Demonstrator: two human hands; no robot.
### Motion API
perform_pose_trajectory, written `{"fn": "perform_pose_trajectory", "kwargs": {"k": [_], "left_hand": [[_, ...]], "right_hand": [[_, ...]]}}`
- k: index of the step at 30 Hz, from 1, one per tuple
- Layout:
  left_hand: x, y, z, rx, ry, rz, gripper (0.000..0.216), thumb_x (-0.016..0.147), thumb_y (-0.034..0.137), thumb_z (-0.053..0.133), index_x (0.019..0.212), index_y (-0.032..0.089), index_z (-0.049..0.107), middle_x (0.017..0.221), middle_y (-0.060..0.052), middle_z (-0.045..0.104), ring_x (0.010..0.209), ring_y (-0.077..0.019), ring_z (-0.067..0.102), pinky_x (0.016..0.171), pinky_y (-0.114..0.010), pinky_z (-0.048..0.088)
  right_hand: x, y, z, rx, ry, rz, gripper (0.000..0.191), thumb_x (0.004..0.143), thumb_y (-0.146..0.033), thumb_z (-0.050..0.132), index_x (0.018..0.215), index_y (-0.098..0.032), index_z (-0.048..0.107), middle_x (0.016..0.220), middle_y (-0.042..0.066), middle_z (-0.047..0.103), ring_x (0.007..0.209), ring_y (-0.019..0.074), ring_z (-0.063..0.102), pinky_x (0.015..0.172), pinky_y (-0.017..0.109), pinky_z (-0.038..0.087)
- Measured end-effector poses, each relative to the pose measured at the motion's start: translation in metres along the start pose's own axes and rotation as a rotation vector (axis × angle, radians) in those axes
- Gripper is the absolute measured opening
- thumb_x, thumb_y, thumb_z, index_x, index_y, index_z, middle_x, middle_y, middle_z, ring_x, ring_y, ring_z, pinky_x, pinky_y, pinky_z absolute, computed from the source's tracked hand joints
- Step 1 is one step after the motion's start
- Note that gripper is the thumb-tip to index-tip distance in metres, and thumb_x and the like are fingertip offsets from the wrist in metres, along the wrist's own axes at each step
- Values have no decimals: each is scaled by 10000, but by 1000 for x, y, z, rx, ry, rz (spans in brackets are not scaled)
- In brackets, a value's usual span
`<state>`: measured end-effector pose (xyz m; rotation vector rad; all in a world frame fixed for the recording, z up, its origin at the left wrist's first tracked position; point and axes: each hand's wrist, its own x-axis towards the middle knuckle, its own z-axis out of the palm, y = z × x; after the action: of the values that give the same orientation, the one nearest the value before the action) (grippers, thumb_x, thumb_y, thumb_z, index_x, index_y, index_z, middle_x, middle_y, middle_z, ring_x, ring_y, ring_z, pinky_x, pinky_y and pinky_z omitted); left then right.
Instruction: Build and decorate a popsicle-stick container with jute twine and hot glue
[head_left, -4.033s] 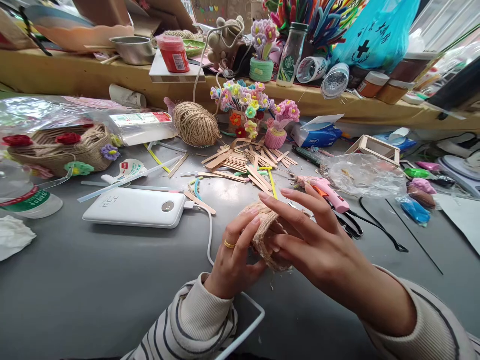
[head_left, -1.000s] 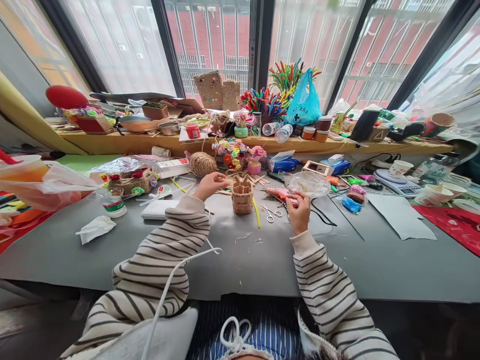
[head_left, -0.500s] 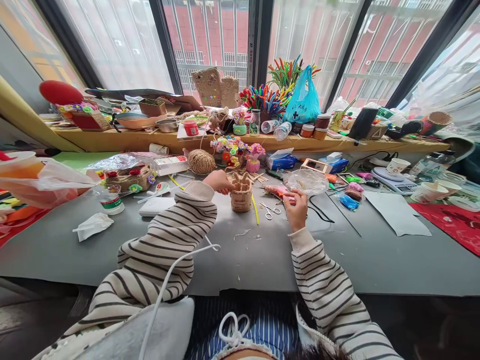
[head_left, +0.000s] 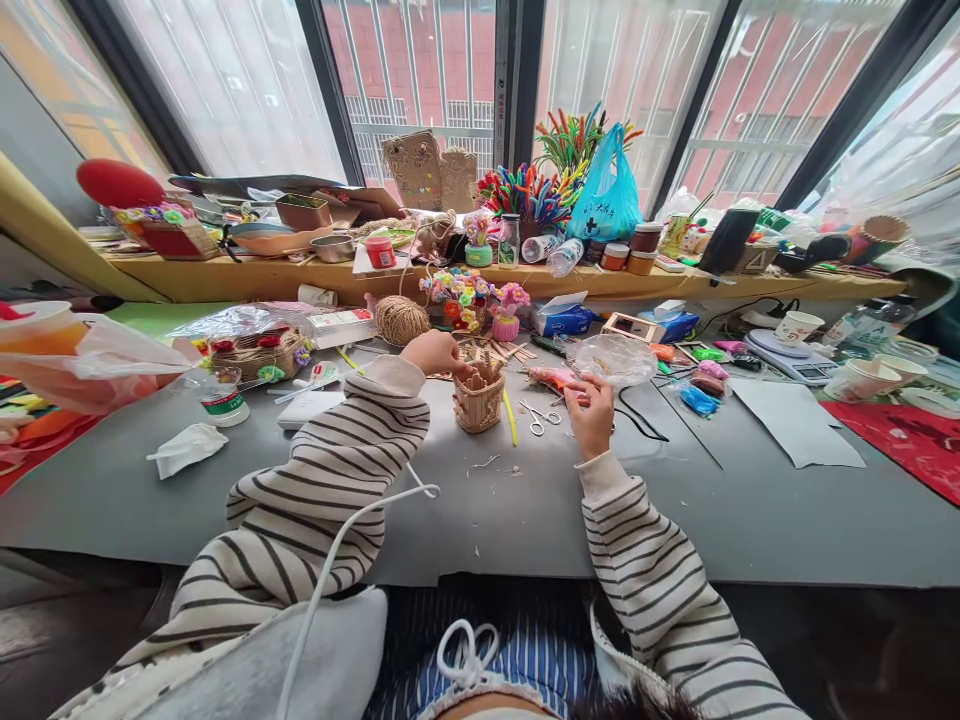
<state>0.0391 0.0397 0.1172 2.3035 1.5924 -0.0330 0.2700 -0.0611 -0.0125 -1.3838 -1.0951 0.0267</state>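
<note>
A small light-brown woven basket (head_left: 478,406) stands slightly tilted on the grey table in front of me, with several thin stick-like pieces rising from its open top. My left hand (head_left: 433,353) is closed at the basket's upper left rim, fingertips pinching its edge. To the right, my right hand (head_left: 591,412) is raised in a pinch. What its fingers hold is too small to make out. White-handled scissors (head_left: 538,417) lie between the basket and my right hand. A yellow-green strip (head_left: 510,417) rests just right of the basket.
Behind the basket sit a twine ball (head_left: 403,321), loose wooden sticks (head_left: 517,353) and crocheted flowers (head_left: 465,297). A clear plastic bag (head_left: 615,360) lies beyond my right hand. A kitchen scale (head_left: 791,357) stands at right, a bottle (head_left: 223,400) and crumpled tissue (head_left: 187,450) at left.
The basket has shifted a little towards me and tipped, showing more of its open top. My left hand has moved slightly left and up. The right hand has stayed nearly in place.
</note>
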Motion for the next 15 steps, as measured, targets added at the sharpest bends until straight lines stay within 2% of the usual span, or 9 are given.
{"fn": "perform_pose_trajectory", "kwargs": {"k": [8, 15], "left_hand": [[-10, 7, -1, -74, -21, -21, 314, 843, 330, 511, 1105, 159, 533, 1141, -67, 544, 971, -214, 557, 799, -389, 488], [-18, 11, 4, -169, -155, -114, 330, 845, 317, 512, 1132, 155, 508, 1150, -81, 536, 965, -198, 560, 789, -394, 494]], "right_hand": [[0, 1, 1, 1, 11, 2, 271, 741, -391, 531, 777, -156, 662, 991, 116, 527, 895, 206, 554, 652, 336, 530], [-1, 0, 1, -2, -7, 1, 245, 722, -361, 545, 769, -149, 659, 996, 125, 525, 932, 217, 543, 652, 329, 528]]}}
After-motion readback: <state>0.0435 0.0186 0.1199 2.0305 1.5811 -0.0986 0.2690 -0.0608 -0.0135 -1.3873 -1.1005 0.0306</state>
